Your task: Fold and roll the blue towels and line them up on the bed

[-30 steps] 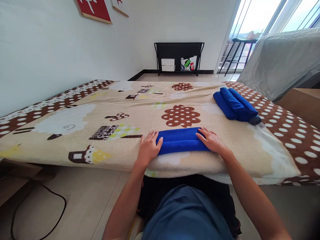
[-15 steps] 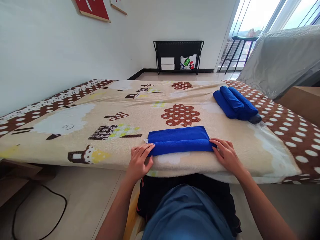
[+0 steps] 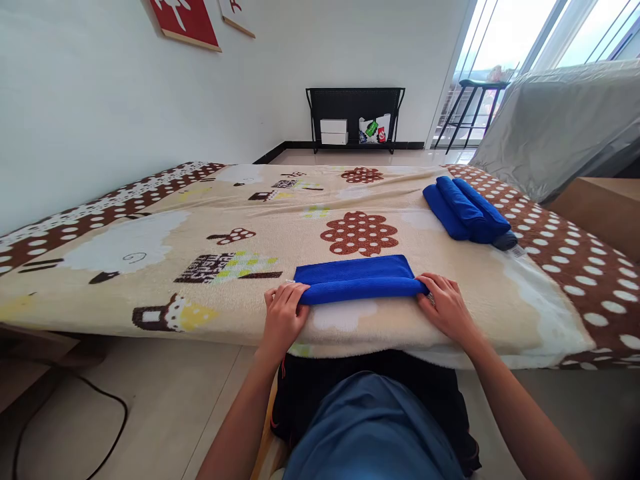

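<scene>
A blue towel (image 3: 357, 268) lies on the patterned blanket near the front edge of the bed, its near side rolled into a tube and its far part flat. My left hand (image 3: 286, 313) grips the left end of the roll, fingers over the top and thumb on the near side. At the right end, my right hand (image 3: 444, 305) holds the roll the same way, a bit of pale tag showing by its fingers. Several rolled blue towels (image 3: 467, 210) are piled farther off to the right, with a darker grey-blue roll (image 3: 504, 241) at their near end.
The bed's cream blanket (image 3: 280, 233) has a brown polka-dot border. Beyond it stands a black rack (image 3: 355, 107) holding white boxes. A cardboard box (image 3: 600, 207) and a grey-covered bulky object (image 3: 565, 120) are at the right. A black cable (image 3: 123, 417) lies on the floor at left.
The roll has moved slightly away from me and become a little tighter, leaving a narrower flat strip. Both hands have shifted forward with it. The piled towels stay put.
</scene>
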A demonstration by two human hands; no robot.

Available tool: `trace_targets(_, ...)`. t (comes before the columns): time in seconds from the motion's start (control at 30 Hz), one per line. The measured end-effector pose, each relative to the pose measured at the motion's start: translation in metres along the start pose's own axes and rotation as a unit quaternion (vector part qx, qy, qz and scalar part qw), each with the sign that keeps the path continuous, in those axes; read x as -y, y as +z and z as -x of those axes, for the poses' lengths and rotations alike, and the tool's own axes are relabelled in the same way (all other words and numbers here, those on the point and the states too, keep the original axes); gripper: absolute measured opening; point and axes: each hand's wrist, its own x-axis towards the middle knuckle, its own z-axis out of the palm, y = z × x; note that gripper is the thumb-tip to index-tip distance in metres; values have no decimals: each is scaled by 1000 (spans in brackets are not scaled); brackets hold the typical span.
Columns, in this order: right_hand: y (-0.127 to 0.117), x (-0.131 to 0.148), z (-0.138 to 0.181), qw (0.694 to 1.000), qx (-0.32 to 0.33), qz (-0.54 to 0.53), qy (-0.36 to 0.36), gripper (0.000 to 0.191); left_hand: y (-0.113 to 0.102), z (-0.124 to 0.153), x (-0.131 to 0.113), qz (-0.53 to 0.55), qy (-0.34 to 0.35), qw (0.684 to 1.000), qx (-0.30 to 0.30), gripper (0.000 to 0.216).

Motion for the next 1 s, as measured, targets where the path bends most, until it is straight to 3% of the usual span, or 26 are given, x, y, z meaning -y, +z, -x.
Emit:
trace_targets(0.33, 3, -9, -19, 994, 19, -90, 53, 31, 2, -15, 2, 115, -109, 987, -30, 27)
trace_targets(0.53, 3, -13, -17, 987, 12, -141, 74, 39, -6, -12, 12, 286, -209, 935, -5, 32)
trace_targets(0.63, 5, -10, -17, 985, -25, -137, 103, 39, -3, -14, 14, 306, -243, 920, -16, 28)
trace_targets(0.73, 6, -3, -15, 984, -104, -74, 125, 33, 3, -14, 14, 247, -230, 940, -42, 28)
trace_targets(0.8, 5, 3, -13, 984, -142, -24, 103, 31, 5, -14, 12, 170, -208, 960, -82, 27)
trace_targets(0.9, 3, 20, -9, 992, -124, 20, 29, 36, 2, -14, -1, 42, -153, 978, -138, 28)
trace_targets(1.0, 4, 48, -12, 996, -69, 30, -52, 51, -5, -18, -27, 18, -56, 994, -95, 35)
